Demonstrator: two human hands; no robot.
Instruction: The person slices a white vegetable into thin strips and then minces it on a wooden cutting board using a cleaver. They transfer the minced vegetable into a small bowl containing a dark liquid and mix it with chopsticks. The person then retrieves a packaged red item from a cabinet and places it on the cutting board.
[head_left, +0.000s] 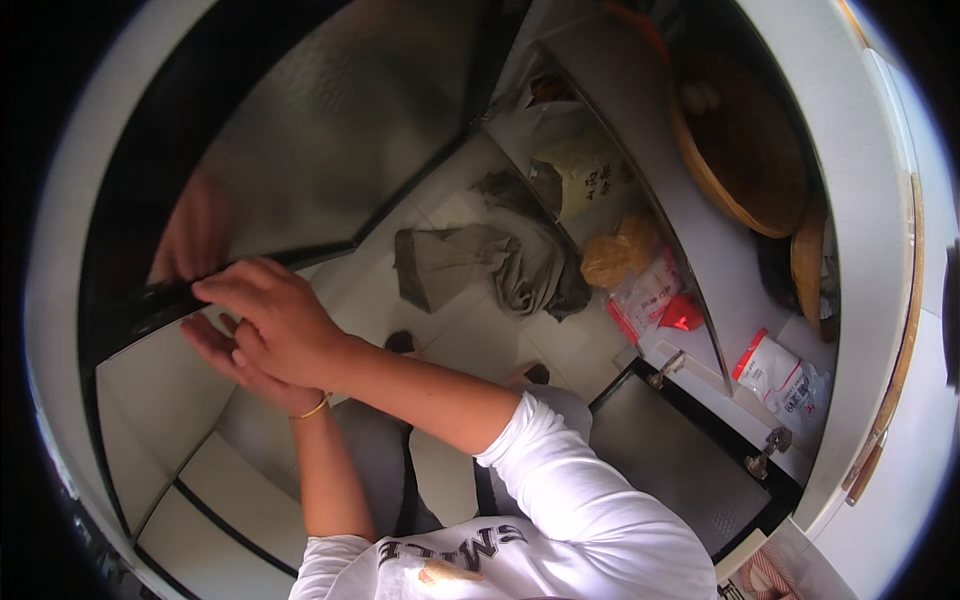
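Observation:
My right hand (281, 322) lies over my left hand (251, 371), close to the black-framed edge of a dark glossy cabinet door (352, 112) on the left. Neither hand shows an object in it. The fingers of the right hand are partly bent near the door's edge, and those of the left hand are spread below them. A thin gold-coloured bracelet (311, 406) circles the left wrist. On the floor in front of me lies a crumpled grey cloth (480, 259) with dark edges.
An open cabinet on the right holds a woven basket (705, 169), a yellowish bag (592, 176), a tan bundle (619, 251), and red and white plastic packets (780, 379). A dark cabinet door (690, 450) with metal hinges stands open at lower right. Tiled floor (450, 345) lies between.

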